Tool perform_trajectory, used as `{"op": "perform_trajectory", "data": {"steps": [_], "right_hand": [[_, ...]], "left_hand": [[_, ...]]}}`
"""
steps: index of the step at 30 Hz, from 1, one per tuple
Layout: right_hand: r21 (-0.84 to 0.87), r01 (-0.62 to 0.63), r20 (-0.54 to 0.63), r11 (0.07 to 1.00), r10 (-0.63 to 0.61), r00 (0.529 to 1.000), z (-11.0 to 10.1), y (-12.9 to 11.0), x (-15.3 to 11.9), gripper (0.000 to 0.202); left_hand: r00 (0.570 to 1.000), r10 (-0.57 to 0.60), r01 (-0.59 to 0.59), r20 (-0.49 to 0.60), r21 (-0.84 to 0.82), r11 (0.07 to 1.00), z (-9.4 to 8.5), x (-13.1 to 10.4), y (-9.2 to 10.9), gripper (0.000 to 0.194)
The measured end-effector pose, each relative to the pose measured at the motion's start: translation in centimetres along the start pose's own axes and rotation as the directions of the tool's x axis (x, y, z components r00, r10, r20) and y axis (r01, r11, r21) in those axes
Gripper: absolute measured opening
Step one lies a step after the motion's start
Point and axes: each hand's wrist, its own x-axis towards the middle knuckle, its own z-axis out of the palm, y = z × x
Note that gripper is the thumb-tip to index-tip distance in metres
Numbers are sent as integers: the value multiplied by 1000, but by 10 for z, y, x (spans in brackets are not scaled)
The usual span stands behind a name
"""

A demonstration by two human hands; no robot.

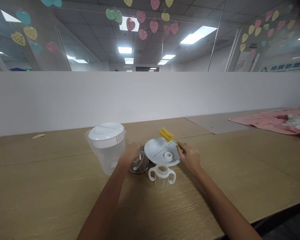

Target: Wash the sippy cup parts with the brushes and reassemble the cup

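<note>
My right hand (189, 156) grips the green handle of a bottle brush (166, 134), whose yellow sponge head is raised over a white bowl (152, 146). Inside that bowl lies a white ring-shaped cap (168, 156). Over a shiny metal bowl (139, 170) my left hand (131, 153) has its fingers closed at something greyish and clear, too small to make out. A thin tube-like piece with a pale end (135, 168) rests in the metal bowl. Closer to me, a clear baby bottle (161, 182) stands upright and uncapped, with two white handles.
Left of my left hand stands a translucent plastic pitcher (107, 156) with a white lid. A pink cloth (265, 118) lies at the far right of the wooden table (52, 196). A small flat pale piece (38, 136) is at the back left. A white partition (150, 96) rises behind.
</note>
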Motion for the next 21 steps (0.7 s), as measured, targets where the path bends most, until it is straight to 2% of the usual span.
{"op": "perform_trajectory", "data": {"steps": [4, 9, 12, 14, 18, 21], "right_hand": [[-64, -21, 62, 998, 25, 998, 0, 7, 1, 26], [-130, -7, -10, 991, 6, 1000, -4, 14, 6, 23], [-119, -22, -50, 993, 17, 999, -7, 16, 9, 23], [-101, -52, -69, 993, 45, 997, -7, 17, 11, 22], [-83, -83, -87, 993, 76, 993, -5, 17, 10, 21], [-66, -81, -84, 994, 76, 994, -3, 15, 10, 21]], "left_hand": [[1000, -25, 25, -2, 31, 999, 6, -2, 3, 34], [999, -36, 36, 4, 52, 998, -3, -7, 12, 25], [999, 23, -22, -22, 44, 999, -14, -6, 25, 30], [993, 111, -111, -32, 5, 994, -16, -2, 39, 35], [950, 312, -306, 7, -181, 935, 3, 11, 66, 38], [938, 335, -300, 92, -268, 915, 25, 20, 76, 42]]}}
